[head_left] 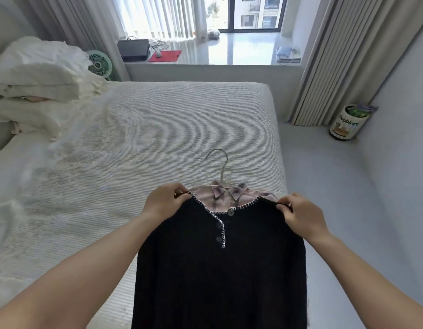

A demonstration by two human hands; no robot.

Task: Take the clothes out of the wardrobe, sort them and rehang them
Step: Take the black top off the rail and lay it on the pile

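Pinching the black knit cardigan (220, 269) at its shoulders, our left hand (164, 201) and right hand (302, 216) hold it at six o'clock; plaid shirt (227, 197) on wire hanger (221, 168) beneath, over ribbed white bedspread (158, 129).

Single view only, head-worn wide-angle camera. Looks forward and down from standing height at near right corner of white ribbed-cover bed (158, 129). Close range: both bare forearms enter from bottom edge, left hand (164, 201) and right hand (302, 214) in lower centre. Far end of view reaches pale window ledge (241, 53) and tall window beyond bed's far edge. Wide-angle bend at frame edges. No second view to overlap.
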